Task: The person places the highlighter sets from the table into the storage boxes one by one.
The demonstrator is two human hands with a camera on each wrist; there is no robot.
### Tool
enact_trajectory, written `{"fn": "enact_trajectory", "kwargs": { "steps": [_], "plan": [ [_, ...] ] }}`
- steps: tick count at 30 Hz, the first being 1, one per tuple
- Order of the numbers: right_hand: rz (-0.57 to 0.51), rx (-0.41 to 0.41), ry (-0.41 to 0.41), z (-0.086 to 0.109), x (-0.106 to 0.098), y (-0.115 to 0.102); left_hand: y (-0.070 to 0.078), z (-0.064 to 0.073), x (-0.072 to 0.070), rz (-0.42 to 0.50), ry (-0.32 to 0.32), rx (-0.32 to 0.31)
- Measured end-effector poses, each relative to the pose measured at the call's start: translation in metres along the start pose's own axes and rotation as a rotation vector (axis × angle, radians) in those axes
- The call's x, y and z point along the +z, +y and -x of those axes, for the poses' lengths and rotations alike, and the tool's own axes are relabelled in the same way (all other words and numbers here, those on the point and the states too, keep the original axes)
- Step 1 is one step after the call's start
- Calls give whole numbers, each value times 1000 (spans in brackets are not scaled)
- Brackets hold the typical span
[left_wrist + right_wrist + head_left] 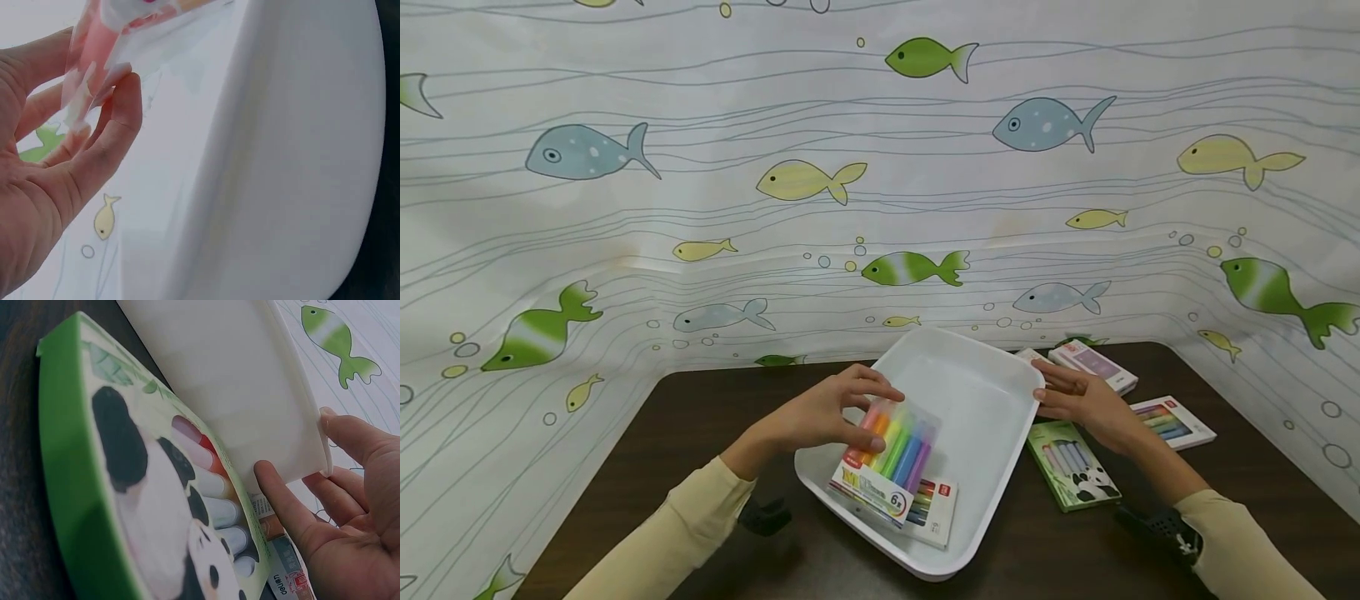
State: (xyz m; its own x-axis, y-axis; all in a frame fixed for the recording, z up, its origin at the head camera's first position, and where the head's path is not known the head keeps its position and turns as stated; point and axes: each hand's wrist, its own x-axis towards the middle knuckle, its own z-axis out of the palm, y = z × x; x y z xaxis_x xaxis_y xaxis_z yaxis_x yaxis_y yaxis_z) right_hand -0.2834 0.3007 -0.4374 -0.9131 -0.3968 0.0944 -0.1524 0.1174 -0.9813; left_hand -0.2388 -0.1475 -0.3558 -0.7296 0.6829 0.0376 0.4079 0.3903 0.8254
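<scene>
My left hand [823,412] pinches a clear pack of highlighters [891,462] between thumb and fingers. The pack leans over the near left part of a white plastic tray [973,396]. Below it in the tray lies a white box of coloured pens [936,521], partly covered by the pack. In the left wrist view the clear plastic [94,37] of the pack lies between the fingers, beside the tray's wall [294,156]. At the tray's far right corner my right hand [1097,408] holds the rim, thumb on the edge and fingers along the outer wall.
Right of the tray lies a green panda box of markers [1071,467], large in the right wrist view. Further right is a white box with a rainbow picture [1172,423]. Behind it sits a white and purple box [1093,367]. A fish-print curtain [850,208] backs the dark table [715,417].
</scene>
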Motion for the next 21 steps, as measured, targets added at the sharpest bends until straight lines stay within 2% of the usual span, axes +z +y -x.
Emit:
{"fn": "enact_trajectory", "kwargs": {
  "steps": [3,8,10,21],
  "plan": [
    [-6,4,4,0,0,0,6,0,0,-46,10,4],
    [-15,6,2,0,-1,0,14,0,1,-282,83,49],
    [-17,4,3,0,-1,0,16,1,1,-338,100,48],
    [-19,3,-3,-1,-1,0,6,4,1,-371,109,18]
  ]
}}
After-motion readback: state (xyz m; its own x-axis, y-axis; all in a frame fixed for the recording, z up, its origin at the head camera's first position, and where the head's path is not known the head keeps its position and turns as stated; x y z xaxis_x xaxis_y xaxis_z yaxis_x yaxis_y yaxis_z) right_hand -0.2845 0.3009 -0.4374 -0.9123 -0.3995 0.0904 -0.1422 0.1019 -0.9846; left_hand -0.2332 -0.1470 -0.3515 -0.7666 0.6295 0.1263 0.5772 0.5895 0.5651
